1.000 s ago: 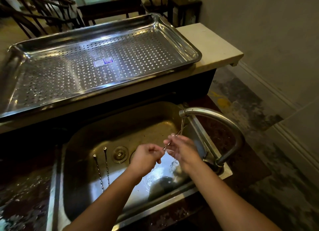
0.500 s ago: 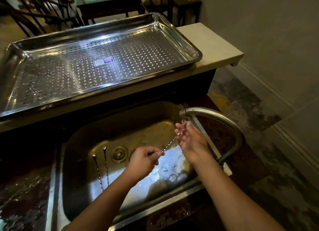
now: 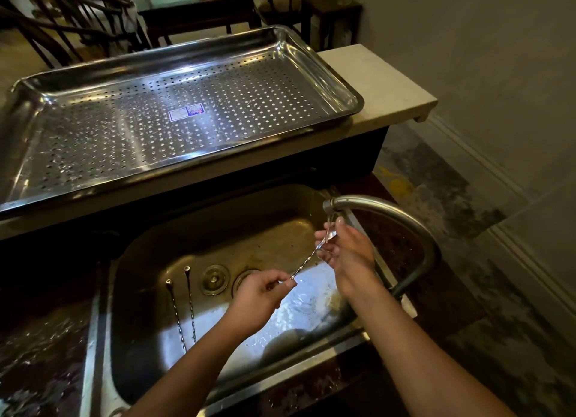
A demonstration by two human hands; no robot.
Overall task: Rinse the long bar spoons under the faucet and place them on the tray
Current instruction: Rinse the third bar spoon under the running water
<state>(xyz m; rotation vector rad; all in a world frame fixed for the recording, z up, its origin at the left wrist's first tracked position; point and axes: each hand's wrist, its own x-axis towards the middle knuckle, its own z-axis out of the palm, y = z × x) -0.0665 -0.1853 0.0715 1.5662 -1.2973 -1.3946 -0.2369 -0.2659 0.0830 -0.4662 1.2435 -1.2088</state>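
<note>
perforated tray [image 3: 265, 104] on pale ledge [image 3: 389, 95], two bar spoons [image 3: 190, 304] in sink [image 3: 218, 229].

Pretty dim down here for me, corners go near black; light from up ahead throws streaky glare on the tray [image 3: 249, 104] and wet sink [image 3: 218, 229] floor, edges bend fisheye-style

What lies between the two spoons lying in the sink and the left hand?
In the head view, a round stopper and the drain opening lie between the spoons and the left hand.

Tray [image 3: 322, 79] behind sink [image 3: 187, 239], faucet [image 3: 391, 211] at R
</note>
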